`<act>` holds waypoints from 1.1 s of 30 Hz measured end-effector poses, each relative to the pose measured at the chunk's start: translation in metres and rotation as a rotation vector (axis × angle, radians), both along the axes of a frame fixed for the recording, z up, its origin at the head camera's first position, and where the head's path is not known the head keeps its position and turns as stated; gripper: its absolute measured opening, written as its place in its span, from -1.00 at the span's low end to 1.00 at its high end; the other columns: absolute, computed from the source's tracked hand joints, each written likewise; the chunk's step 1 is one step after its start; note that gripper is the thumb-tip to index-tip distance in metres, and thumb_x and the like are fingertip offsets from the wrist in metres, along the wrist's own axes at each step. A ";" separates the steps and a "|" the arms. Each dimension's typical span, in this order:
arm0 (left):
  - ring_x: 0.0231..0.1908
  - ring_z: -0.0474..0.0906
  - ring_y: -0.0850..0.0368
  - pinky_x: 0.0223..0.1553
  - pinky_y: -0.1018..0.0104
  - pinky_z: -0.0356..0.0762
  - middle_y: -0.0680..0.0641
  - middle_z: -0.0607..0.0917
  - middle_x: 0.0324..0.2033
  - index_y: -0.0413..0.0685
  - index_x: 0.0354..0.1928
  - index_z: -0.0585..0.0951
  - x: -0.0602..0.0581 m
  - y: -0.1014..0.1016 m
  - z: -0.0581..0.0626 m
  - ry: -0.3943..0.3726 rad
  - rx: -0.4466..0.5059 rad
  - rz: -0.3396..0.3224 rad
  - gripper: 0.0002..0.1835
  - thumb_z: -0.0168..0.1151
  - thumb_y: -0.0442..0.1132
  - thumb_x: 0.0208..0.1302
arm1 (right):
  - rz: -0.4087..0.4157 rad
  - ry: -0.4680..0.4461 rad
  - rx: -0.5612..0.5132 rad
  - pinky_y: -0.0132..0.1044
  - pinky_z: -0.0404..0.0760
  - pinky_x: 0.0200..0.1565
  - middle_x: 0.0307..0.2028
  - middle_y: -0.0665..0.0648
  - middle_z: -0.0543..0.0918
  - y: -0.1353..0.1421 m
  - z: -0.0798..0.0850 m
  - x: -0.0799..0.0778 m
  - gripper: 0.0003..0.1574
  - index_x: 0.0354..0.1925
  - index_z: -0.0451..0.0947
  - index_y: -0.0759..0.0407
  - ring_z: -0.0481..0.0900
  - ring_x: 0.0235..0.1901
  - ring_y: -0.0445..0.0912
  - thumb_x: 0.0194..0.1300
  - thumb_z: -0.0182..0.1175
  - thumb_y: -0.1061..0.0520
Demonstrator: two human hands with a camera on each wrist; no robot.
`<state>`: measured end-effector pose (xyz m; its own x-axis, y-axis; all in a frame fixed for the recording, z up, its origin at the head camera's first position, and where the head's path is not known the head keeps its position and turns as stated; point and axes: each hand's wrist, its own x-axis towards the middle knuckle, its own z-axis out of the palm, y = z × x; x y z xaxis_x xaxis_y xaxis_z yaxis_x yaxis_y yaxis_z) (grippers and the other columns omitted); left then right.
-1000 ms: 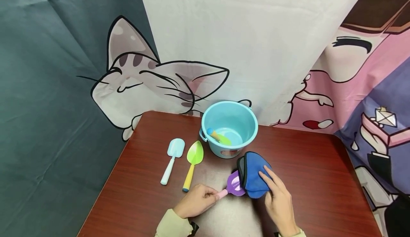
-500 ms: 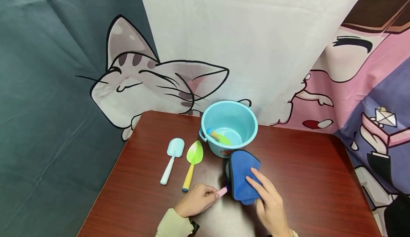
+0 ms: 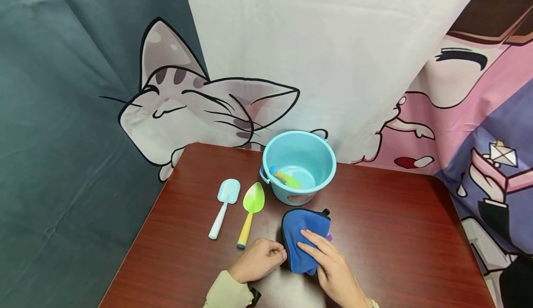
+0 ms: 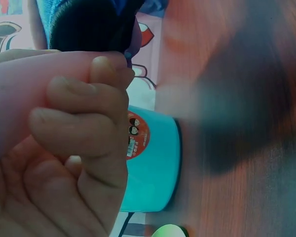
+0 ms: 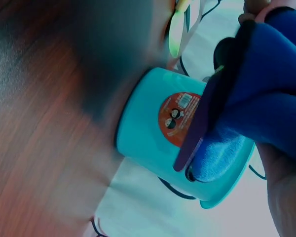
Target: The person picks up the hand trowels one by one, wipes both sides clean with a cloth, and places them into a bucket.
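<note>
1. Purple scoop is almost wholly hidden under my blue cloth; only a sliver of its blade peeks out at the cloth's 3 o'clock edge in the head view. A second ago most of the blade lay bare and the cloth sat farther toward 2 o'clock, so I have drawn the cloth across the blade toward my left hand. I judge this to be a wiping pass over the blade, well underway.
2. At 9 o'clock of the cloth, my left hand is curled, its fingertips pinched at the cloth's edge where the pink handle was showing before; the handle itself is now covered, so I take it that I am still pinching it.
3. My right hand lies on the cloth with its fingers stretched out flat, pressing it down rather than gripping it.
4. All of this sits at 6 o'clock of the teal bucket, near my edge of the table.
5. At 9 o'clock of the cloth lie the green shovel and the pale blue shovel, untouched.
6. Only the right wrist view shows the scoop's thin purple edge tucked inside the cloth's fold; the left wrist view shows my clenched fingers and the bucket's round sticker, which the head view barely catches.
</note>
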<state>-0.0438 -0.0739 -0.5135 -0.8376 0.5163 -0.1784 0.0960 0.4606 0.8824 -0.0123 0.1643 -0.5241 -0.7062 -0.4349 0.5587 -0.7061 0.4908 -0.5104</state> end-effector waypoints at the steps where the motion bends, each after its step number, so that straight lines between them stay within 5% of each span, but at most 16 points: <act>1: -0.71 0.20 0.37 -0.57 0.47 0.14 0.21 0.31 -0.75 0.10 -0.65 0.47 0.000 0.000 0.000 0.002 -0.001 -0.002 -0.61 0.15 -0.11 0.41 | -0.001 -0.023 0.019 -0.45 0.15 0.38 0.31 0.19 0.50 0.001 0.000 0.000 -0.12 0.24 0.58 0.12 0.44 0.30 0.13 -0.02 -0.03 0.60; 10: -0.71 0.17 0.37 -0.59 0.47 0.11 0.21 0.28 -0.75 0.08 -0.64 0.45 -0.001 -0.001 -0.001 0.001 0.047 -0.011 -0.60 0.14 -0.13 0.44 | -0.081 -0.052 0.121 -0.50 0.03 0.39 0.30 0.09 0.53 -0.001 0.001 -0.003 -0.17 0.12 0.67 0.17 0.48 0.27 0.13 -0.09 0.03 0.66; 17: -0.67 0.26 0.36 -0.53 0.46 0.28 0.21 0.32 -0.75 0.01 -0.39 0.74 -0.002 -0.004 0.001 -0.007 0.002 0.005 -0.64 0.12 0.00 0.48 | -0.172 -0.035 0.155 -0.50 0.07 0.38 0.25 0.07 0.58 0.000 -0.002 -0.010 -0.26 0.01 0.72 0.18 0.51 0.25 0.11 -0.06 0.03 0.66; 21: -0.72 0.16 0.33 -0.61 0.43 0.13 0.21 0.22 -0.78 0.10 -0.58 0.61 -0.002 -0.003 0.003 -0.003 -0.004 0.003 -0.54 0.10 0.10 0.49 | -0.190 -0.031 0.140 -0.51 0.03 0.39 0.24 0.09 0.59 0.003 -0.005 -0.011 -0.27 -0.02 0.73 0.21 0.50 0.25 0.14 -0.07 0.01 0.66; 30: -0.72 0.17 0.34 -0.63 0.43 0.11 0.24 0.20 -0.80 0.13 -0.64 0.58 0.001 -0.005 0.001 0.020 -0.014 0.007 -0.51 0.11 0.12 0.48 | -0.229 0.045 0.106 -0.47 0.08 0.39 0.19 0.16 0.62 0.010 -0.009 -0.015 -0.31 -0.04 0.72 0.28 0.55 0.18 0.20 -0.10 0.00 0.63; 33: -0.64 0.31 0.39 -0.58 0.45 0.24 0.29 0.40 -0.74 0.08 -0.46 0.76 0.001 -0.007 0.000 0.021 -0.009 0.015 -0.61 0.16 0.05 0.46 | -0.257 0.045 0.109 -0.48 0.08 0.39 0.20 0.17 0.62 0.014 -0.010 -0.017 -0.31 -0.03 0.72 0.30 0.55 0.18 0.21 -0.11 0.02 0.63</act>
